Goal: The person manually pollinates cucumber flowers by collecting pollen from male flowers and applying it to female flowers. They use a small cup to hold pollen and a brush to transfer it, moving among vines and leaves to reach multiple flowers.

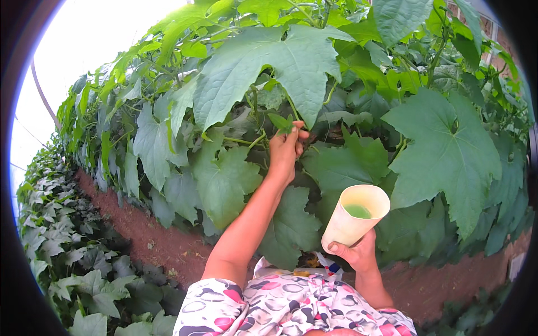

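My left hand (286, 149) is raised among the vines, its fingers closed on a small green leafy shoot (282, 122) just under a broad lobed leaf (273, 59). Part of the shoot is hidden by the fingers. Lower and to the right, my right hand (357, 250) grips a cream-coloured cup (342, 222) near its base, with the thumb on the near side. The cup leans slightly to the right, and green liquid (357, 211) shows inside it.
Dense vines with large lobed leaves (449, 147) stand close before me. A reddish soil path (147, 235) runs beneath them, with another row of leafy plants (92, 290) at lower left. A white bag (262, 267) lies against my patterned clothing. A brick wall (489, 29) shows at upper right.
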Demonstrator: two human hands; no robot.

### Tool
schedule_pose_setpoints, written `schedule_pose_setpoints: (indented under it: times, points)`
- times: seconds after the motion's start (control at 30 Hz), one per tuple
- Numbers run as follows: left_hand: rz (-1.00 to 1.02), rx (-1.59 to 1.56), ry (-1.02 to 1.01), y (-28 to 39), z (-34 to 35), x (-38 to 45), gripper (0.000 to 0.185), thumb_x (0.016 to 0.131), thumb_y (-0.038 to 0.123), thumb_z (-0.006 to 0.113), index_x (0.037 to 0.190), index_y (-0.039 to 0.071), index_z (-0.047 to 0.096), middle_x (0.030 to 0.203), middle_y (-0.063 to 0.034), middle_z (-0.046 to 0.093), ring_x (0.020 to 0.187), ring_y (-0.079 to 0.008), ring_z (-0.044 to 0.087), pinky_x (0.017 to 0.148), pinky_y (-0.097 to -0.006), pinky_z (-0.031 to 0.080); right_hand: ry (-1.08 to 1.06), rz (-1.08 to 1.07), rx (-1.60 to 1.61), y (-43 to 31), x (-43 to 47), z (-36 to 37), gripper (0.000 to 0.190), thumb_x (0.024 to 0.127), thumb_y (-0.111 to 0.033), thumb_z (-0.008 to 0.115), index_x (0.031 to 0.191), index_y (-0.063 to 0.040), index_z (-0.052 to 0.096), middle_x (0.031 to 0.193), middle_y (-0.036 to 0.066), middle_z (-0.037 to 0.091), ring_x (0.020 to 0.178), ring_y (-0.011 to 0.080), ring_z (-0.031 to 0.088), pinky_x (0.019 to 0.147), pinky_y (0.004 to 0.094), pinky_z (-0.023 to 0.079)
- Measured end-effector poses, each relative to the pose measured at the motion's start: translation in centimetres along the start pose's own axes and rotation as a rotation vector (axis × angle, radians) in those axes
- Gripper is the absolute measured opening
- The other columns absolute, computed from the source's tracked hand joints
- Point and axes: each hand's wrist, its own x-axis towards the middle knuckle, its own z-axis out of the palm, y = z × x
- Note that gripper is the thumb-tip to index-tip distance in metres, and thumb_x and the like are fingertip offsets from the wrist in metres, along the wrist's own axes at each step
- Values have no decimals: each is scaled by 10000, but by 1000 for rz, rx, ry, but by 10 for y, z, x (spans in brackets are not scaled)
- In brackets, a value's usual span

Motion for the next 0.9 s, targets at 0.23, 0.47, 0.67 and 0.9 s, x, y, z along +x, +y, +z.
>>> schedule_pose_setpoints:
  times: [0.23, 0.47, 0.67, 0.9]
  points:
    - [-633, 348, -922, -23, -86, -149, 246, 932, 197, 523, 1089, 13, 572, 916, -57, 623, 664, -88, 520, 625, -239, 435, 63, -39, -20, -7, 1, 15, 605, 681, -165, 826, 1147, 50, 506, 1034, 93, 608, 930, 170, 587, 824, 307, 475]
    - [-207, 1252, -927, -166, -195, -197, 379, 871, 230, 515, 1172, 3, 559, 1090, -220, 616, 1007, -355, 588, 894, -385, 445, 116, -13, -54, -4, 22, 43, 655, 627, -305, 842, 1091, 39, 535, 980, 117, 607, 886, 198, 597, 790, 315, 485]
    - [-432, 851, -1109, 61, -175, -160, 306, 909, 204, 512, 1128, 5, 590, 1070, -172, 641, 910, -277, 642, 775, -331, 507, 147, -63, -77, 0, 23, 54, 643, 639, -284, 835, 1108, 34, 532, 991, 110, 609, 895, 194, 597, 799, 311, 483]
    - [771, 366, -763, 259, -59, -87, 246, 933, 211, 523, 878, -20, 588, 765, -107, 598, 718, -219, 602, 685, -291, 519, 135, -7, -30, -2, 22, 46, 622, 647, -305, 829, 1086, 37, 551, 977, 95, 616, 877, 185, 604, 791, 311, 488]
